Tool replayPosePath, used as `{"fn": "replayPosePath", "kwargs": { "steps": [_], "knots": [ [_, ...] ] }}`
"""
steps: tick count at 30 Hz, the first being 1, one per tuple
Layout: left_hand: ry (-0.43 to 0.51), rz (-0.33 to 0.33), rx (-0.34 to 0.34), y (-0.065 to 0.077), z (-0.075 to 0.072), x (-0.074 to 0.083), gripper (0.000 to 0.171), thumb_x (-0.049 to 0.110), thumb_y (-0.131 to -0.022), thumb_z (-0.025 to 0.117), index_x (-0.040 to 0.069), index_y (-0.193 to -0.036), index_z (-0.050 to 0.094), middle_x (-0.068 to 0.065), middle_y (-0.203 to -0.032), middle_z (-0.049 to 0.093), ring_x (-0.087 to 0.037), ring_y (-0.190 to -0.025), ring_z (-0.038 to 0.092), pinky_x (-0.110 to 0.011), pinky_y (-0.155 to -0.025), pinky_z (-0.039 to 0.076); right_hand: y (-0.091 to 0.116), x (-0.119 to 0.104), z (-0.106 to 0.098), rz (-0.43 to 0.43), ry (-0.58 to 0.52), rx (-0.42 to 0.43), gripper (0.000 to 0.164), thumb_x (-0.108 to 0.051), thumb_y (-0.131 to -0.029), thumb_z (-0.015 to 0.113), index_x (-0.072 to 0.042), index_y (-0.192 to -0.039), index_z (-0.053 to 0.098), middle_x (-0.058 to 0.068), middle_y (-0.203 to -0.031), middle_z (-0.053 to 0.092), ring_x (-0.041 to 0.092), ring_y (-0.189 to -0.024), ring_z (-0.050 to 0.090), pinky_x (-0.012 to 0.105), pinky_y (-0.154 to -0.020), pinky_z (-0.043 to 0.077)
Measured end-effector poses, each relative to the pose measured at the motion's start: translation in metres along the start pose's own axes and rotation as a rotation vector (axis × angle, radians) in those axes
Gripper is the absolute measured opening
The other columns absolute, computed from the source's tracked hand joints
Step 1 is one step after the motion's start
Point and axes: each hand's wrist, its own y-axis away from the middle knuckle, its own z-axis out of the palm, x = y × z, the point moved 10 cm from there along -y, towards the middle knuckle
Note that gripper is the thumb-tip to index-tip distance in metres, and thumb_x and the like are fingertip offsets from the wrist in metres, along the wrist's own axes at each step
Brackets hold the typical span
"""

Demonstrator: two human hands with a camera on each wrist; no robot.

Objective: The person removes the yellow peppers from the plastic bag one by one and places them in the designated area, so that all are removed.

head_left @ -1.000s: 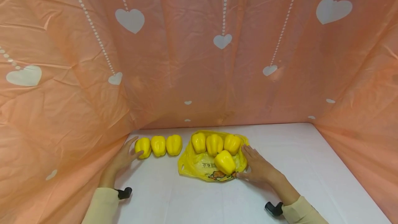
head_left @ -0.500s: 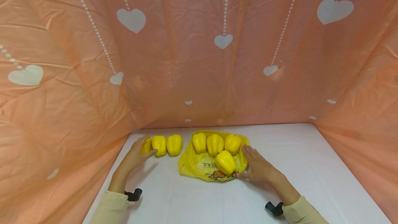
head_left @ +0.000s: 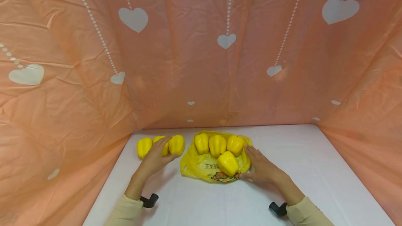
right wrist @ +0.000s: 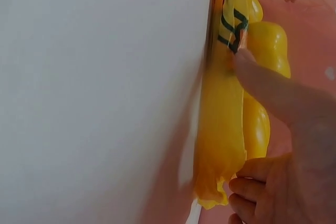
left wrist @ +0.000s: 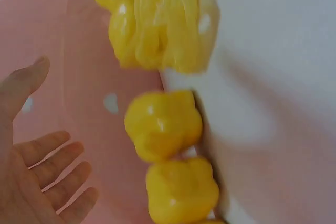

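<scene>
Three yellow bell peppers stand in a row at the table's left: the left one (head_left: 144, 148), a middle one (head_left: 164, 150) partly covered by my hand, and the right one (head_left: 177, 144). Over the row reaches my left hand (head_left: 154, 159), fingers spread, thumb near the right pepper; in the left wrist view that hand (left wrist: 34, 177) is apart from the peppers (left wrist: 164, 124). Several more bell peppers (head_left: 217, 145) lie on a yellow plastic bag (head_left: 194, 170). My right hand (head_left: 263, 167) rests against its right side, the thumb at the bag's front edge (right wrist: 220, 124).
A white-covered table (head_left: 201, 201) bears everything. Behind it and at both sides hangs a pink curtain (head_left: 201, 62) with white hearts. Black wrist cameras (head_left: 149, 201) sit at both cuffs.
My left hand has moved right along the row, from the left pepper past the middle one toward the right one. The right hand, bag and peppers have stayed in place.
</scene>
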Motion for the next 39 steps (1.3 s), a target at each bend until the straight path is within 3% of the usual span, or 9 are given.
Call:
{"fn": "replayPosePath", "kwargs": {
  "steps": [7,13,21,39],
  "knots": [
    [0.036,-0.025,-0.051,-0.001,0.028,0.023,0.083,0.034,-0.093,0.085,0.008,-0.162,0.046,-0.017,-0.166,0.046,-0.044,-0.153,0.039,-0.065,-0.123,0.035,-0.003,0.002,-0.002,0.000,-0.016,-0.013,0.120,-0.061,-0.088,0.082,0.006,-0.167,0.021,0.027,-0.175,0.018,0.049,-0.162,0.017,0.063,-0.131,0.017],
    [-0.027,0.066,-0.055,0.001,0.046,0.045,0.083,0.038,-0.093,0.085,0.006,-0.161,0.047,-0.018,-0.164,0.048,-0.043,-0.151,0.043,-0.064,-0.122,0.038,-0.006,0.003,-0.003,-0.027,-0.010,-0.001,0.123,-0.061,-0.087,0.083,0.008,-0.167,0.021,0.029,-0.174,0.019,0.049,-0.161,0.018,0.063,-0.130,0.017],
    [-0.030,0.120,-0.063,0.004,0.067,0.067,0.083,0.042,-0.093,0.085,0.007,-0.159,0.049,-0.017,-0.163,0.048,-0.042,-0.149,0.047,-0.063,-0.119,0.043,-0.008,-0.002,-0.008,-0.050,0.004,0.010,0.125,-0.058,-0.083,0.088,0.010,-0.165,0.022,0.030,-0.174,0.019,0.051,-0.160,0.017,0.063,-0.130,0.018],
    [-0.015,0.163,-0.108,0.001,0.112,0.100,0.083,0.043,-0.090,0.087,0.006,-0.156,0.052,-0.014,-0.158,0.055,-0.038,-0.144,0.052,-0.058,-0.119,0.044,-0.010,-0.001,-0.004,-0.045,-0.014,-0.001,0.125,-0.052,-0.082,0.090,0.012,-0.165,0.021,0.031,-0.174,0.017,0.051,-0.161,0.016,0.063,-0.130,0.016]
  ]
}}
